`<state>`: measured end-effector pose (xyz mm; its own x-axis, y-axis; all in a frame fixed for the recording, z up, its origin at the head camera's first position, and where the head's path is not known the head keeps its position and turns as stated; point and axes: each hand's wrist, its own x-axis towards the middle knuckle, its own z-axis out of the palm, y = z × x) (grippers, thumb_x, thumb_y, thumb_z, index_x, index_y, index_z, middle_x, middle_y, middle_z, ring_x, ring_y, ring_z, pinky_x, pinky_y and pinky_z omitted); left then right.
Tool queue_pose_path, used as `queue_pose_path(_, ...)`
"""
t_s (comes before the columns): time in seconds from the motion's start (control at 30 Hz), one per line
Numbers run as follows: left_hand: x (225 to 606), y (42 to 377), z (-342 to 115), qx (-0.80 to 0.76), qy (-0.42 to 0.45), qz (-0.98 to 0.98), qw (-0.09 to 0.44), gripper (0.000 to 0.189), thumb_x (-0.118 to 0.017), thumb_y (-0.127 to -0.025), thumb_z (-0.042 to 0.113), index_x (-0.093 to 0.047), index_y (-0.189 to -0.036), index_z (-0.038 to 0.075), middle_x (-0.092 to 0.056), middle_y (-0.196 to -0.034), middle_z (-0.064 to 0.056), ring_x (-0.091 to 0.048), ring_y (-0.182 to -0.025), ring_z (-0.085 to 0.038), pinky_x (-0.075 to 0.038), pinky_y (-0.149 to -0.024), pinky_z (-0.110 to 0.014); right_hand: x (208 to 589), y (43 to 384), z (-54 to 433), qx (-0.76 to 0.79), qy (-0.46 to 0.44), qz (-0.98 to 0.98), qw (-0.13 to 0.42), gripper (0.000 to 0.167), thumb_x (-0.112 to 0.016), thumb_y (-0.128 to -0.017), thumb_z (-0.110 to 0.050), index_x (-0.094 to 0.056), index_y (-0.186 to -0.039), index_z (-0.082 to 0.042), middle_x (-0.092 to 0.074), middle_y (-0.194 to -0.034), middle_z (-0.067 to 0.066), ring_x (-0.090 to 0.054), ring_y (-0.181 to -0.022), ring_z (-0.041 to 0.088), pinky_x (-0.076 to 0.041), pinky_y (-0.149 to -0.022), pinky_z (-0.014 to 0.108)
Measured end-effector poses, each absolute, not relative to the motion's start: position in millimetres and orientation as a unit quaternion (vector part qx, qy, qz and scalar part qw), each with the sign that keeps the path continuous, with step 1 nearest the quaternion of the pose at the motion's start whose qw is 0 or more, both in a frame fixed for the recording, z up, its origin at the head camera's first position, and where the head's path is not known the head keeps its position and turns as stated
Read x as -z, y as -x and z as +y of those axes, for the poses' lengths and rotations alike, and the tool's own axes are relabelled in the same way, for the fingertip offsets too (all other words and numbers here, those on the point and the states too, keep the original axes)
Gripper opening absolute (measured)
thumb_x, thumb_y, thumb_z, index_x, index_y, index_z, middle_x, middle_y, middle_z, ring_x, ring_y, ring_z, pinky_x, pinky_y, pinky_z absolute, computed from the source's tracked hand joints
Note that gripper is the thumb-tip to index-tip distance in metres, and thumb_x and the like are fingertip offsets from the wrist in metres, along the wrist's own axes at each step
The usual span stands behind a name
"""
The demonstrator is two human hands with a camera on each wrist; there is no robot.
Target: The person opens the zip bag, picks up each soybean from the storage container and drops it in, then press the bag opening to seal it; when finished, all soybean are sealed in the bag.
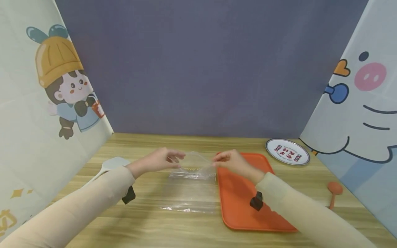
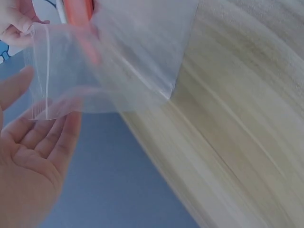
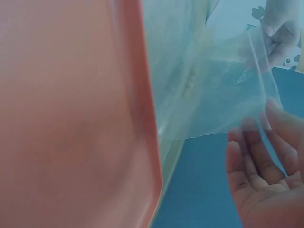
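Observation:
A clear zip-lock bag (image 1: 192, 193) lies on the table, its zip end lifted between the two hands. The right hand (image 1: 231, 162) pinches one upper corner of the bag, as the right wrist view also shows, with thumb and finger meeting at the zip edge. At the opposite corner is the left hand (image 1: 162, 159). In the left wrist view its fingers (image 2: 59, 135) lie extended against the bag (image 2: 66, 71), while the thumb stands apart from them. Small yellowish marks show through the bag near the zip; what they are cannot be made out.
An orange tray (image 1: 245, 210) lies right of the bag, under the right forearm. Behind it sits a white plate (image 1: 286, 151) with red print. An orange spoon (image 1: 335, 188) rests at the right edge. A pale flat-headed utensil (image 1: 114, 162) is partly hidden by the left arm.

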<state>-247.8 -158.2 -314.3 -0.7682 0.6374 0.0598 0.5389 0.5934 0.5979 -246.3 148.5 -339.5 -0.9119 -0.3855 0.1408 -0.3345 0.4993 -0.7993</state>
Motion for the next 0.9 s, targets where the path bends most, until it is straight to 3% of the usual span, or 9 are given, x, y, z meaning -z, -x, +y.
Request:
queue_pose_path(0.23, 312, 252, -167, -0.320, -0.328, 0.885, 0.085, 0.048, -0.065, -0.093, 0.025, -0.055, -0.136, 0.008, -0.063, -0.129, -0.012, -0.066, -0.103, -0.019, -0.055, -0.096, -0.038, 328, 251, 140, 0.439, 0.210, 0.874, -0.002, 0.014, -0.073, -0.086, -0.016, -0.076, -0.096, -0.006, -0.075, -0.095, 0.009, -0.068, -0.084, 0.013, -0.057, -0.073, 0.028)
queue_pose_path(0.5, 318, 263, -172, -0.363, -0.320, 0.875, -0.018, 0.042, -0.070, -0.086, 0.006, -0.062, -0.128, 0.006, -0.071, -0.110, -0.015, -0.069, -0.090, -0.020, -0.060, -0.082, -0.029, 308, 257, 138, 0.436, 0.174, 0.883, 0.027, 0.015, -0.072, -0.087, -0.015, -0.075, -0.098, -0.006, -0.075, -0.089, 0.009, -0.068, -0.075, 0.014, -0.060, -0.070, 0.031)
queue_pose_path(0.7, 320, 269, -176, -0.400, -0.246, 0.881, -0.066, 0.044, -0.072, -0.085, 0.009, -0.061, -0.128, 0.007, -0.072, -0.094, -0.007, -0.066, -0.081, -0.015, -0.058, -0.074, -0.028, 305, 262, 138, 0.472, 0.162, 0.866, 0.039, 0.019, -0.072, -0.087, -0.015, -0.074, -0.101, -0.002, -0.075, -0.091, 0.013, -0.068, -0.072, 0.013, -0.060, -0.072, 0.031)
queue_pose_path(0.9, 319, 273, -183, -0.428, -0.179, 0.884, -0.052, 0.031, -0.072, -0.087, 0.013, -0.069, -0.117, 0.007, -0.072, -0.092, -0.008, -0.066, -0.081, -0.018, -0.056, -0.066, -0.028, 305, 265, 134, 0.500, 0.142, 0.853, 0.047, 0.021, -0.073, -0.087, -0.017, -0.074, -0.103, -0.003, -0.075, -0.093, 0.014, -0.069, -0.074, 0.014, -0.060, -0.073, 0.032)
